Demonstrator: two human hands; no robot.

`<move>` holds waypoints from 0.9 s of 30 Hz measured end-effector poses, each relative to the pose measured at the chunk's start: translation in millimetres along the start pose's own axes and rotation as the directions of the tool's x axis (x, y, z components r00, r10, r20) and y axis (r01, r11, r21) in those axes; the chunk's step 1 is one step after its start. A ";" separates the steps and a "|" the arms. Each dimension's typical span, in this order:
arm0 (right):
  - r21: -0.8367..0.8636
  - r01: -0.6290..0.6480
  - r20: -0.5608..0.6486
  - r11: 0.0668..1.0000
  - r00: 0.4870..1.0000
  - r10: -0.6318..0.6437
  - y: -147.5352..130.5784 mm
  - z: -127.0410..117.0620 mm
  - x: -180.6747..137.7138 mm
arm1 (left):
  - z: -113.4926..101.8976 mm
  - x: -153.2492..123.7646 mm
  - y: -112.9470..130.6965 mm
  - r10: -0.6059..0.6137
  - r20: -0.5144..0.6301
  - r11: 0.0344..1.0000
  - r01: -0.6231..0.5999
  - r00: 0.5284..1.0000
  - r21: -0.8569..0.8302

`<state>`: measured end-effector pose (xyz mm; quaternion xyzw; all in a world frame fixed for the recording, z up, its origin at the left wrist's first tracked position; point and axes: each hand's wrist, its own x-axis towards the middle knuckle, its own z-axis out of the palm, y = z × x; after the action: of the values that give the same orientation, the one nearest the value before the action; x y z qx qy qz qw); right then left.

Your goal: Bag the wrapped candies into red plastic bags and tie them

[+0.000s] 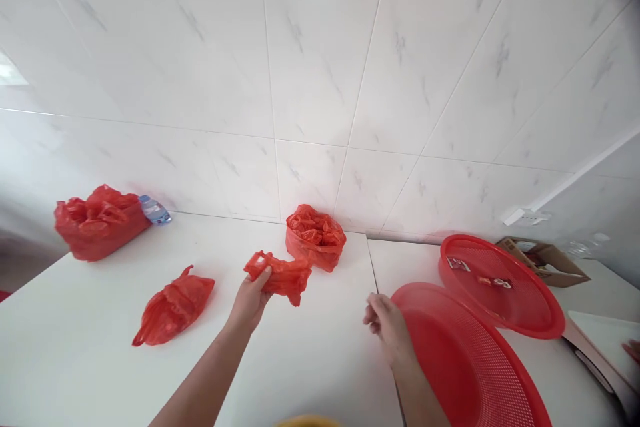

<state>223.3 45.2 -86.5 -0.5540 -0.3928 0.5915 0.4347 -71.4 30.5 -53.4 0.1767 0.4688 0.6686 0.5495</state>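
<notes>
My left hand (pixel 253 297) pinches a crumpled red plastic bag (pixel 285 278) above the white table, thumb on top. The bag looks flat and thin. Loosely curled, my right hand (pixel 387 323) is at the left rim of a large red plastic basket (pixel 445 347); nothing shows in its slightly blurred fingers. Beyond my left hand, a rounded red bag (pixel 315 240) stuffed with crumpled red plastic stands near the wall. A tied, filled red bag (pixel 175 307) lies left of my left forearm.
At far left stand a bulging red bag (pixel 103 223) and a plastic bottle (pixel 155 210). A second red basket (pixel 530 293) holds several small packets. Behind it is a cardboard box (pixel 550 263). A scale-like device (pixel 600 353) and part of another hand (pixel 632 349) appear at right; a yellow rim (pixel 307 421) shows below.
</notes>
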 end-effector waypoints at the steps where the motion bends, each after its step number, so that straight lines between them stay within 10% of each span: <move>1: 0.007 -0.032 0.109 0.999 0.994 0.031 -2.5 13.7 -7.8 | 7.2 -11.1 -4.3 0.021 0.049 0.998 -0.024 0.999 0.058; 6: 0.091 -0.182 0.391 0.979 0.911 0.133 -10.8 67.1 -32.1 | 36.7 -66.2 -41.1 0.100 0.423 0.822 -0.314 0.901 0.475; 10: 0.220 -0.082 0.197 0.972 0.980 0.038 -14.4 58.9 -24.0 | 29.5 -87.4 -54.7 0.119 0.663 0.382 -0.650 0.739 0.657; 14: 0.245 -0.002 -0.006 0.970 1.000 0.004 -12.8 35.0 -12.3 | 6.1 -86.9 -50.2 0.047 0.613 0.166 -0.612 0.788 0.774; 20: 0.261 0.078 -0.053 0.962 0.996 -0.066 -16.5 26.1 -17.9 | -2.0 -90.6 -30.6 -0.014 0.319 0.290 -0.302 0.948 0.908; 27: 0.128 -0.032 0.111 0.991 0.994 0.018 -24.2 43.9 -39.6 | 52.7 -105.0 -41.0 0.221 0.499 0.473 -0.539 0.838 0.697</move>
<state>181.7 15.9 -47.8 -0.4960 -0.3700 0.6507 0.4401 26.6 -43.0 -31.5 0.6234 0.5673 0.4396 0.3104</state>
